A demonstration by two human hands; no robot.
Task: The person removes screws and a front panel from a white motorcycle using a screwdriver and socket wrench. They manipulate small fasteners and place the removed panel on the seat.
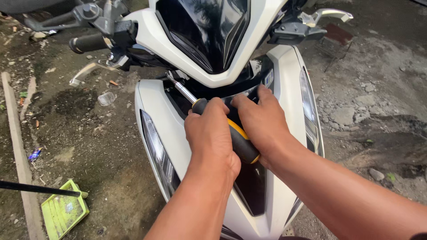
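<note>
head view: left hand [212, 133] fisted around screwdriver [231, 133]; right hand [262, 122] fingers curled, pressing scooter panel [284, 80].

Head view, close — looking steeply down

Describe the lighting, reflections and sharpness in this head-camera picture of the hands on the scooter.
Head view: soft daylight, no hard shadows; the glossy black windscreen mirrors trees and sky; left hand, right hand and screwdriver are sharp; the ground stays reasonably clear.
</note>
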